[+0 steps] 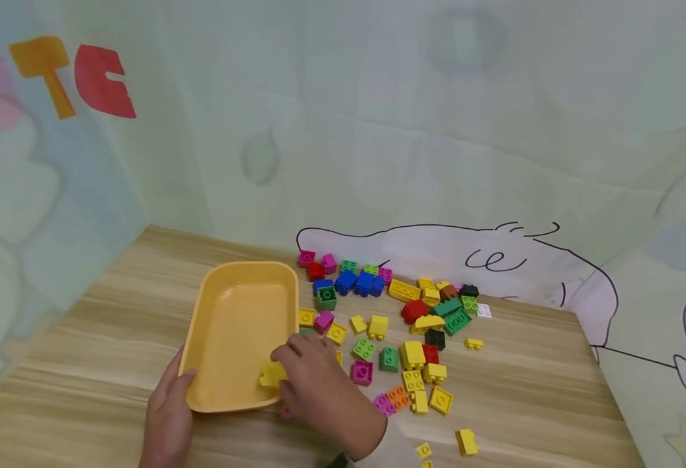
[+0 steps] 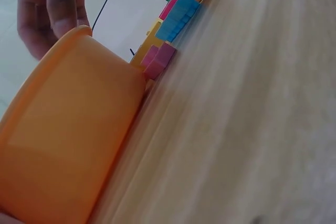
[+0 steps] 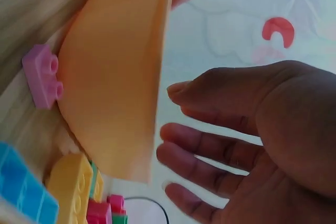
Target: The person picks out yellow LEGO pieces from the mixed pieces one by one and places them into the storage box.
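A yellow-orange plastic tray (image 1: 243,325) stands on the wooden table at the left of the head view. My left hand (image 1: 169,409) grips its near left side, thumb over the rim. Over the tray's right rim reaches my right hand (image 1: 325,390); in the right wrist view this hand (image 3: 231,145) has its fingers loosely extended and apart, nothing between them. A yellow toy brick (image 1: 271,375) shows inside the tray's near right corner, right at the fingertips. The tray's outer wall (image 2: 68,129) hides most of my left hand in the left wrist view.
Many loose toy bricks spread right of the tray: blue (image 1: 364,283), a red one (image 1: 415,311), a yellow one (image 1: 412,355), a magenta one (image 1: 362,372). A pink brick (image 3: 41,74) lies close against the tray's wall. A printed cloth backdrop (image 1: 349,130) rises behind the table.
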Action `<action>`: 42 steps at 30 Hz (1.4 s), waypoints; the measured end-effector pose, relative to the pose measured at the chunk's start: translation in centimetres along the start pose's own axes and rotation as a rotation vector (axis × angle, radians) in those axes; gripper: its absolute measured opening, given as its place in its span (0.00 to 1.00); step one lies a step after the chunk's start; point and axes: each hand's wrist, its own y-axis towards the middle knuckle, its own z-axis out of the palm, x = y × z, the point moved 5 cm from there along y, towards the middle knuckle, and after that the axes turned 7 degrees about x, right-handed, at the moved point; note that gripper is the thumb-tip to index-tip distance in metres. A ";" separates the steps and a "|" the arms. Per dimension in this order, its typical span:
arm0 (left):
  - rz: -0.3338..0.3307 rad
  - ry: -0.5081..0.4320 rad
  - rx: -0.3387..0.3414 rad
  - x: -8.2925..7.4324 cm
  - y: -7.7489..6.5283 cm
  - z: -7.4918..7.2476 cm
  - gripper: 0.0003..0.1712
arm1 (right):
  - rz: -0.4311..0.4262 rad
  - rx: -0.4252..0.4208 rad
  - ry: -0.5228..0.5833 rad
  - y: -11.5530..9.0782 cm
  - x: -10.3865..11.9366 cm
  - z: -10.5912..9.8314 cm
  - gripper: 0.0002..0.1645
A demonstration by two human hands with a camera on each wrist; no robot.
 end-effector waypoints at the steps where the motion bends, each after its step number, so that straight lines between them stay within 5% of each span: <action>1: -0.009 0.004 -0.005 0.0 0.0 0.1 0.30 | -0.003 -0.009 0.015 -0.4 -0.3 -0.3 0.19; 11: -0.070 0.096 -0.020 0.1 0.2 0.1 0.30 | 0.160 -0.150 0.139 -5.4 -6.7 -5.3 0.17; 22: -0.031 0.016 -0.011 0.0 0.3 -0.3 0.29 | 0.115 0.004 0.066 -2.7 -6.9 -1.8 0.18; 30: -0.065 0.040 0.009 0.0 0.1 0.0 0.29 | 0.139 0.065 0.035 -1.2 -6.7 0.2 0.19; 42: -0.087 0.077 -0.013 -0.1 0.3 0.0 0.29 | 0.118 0.025 -0.046 -0.8 -7.1 1.4 0.12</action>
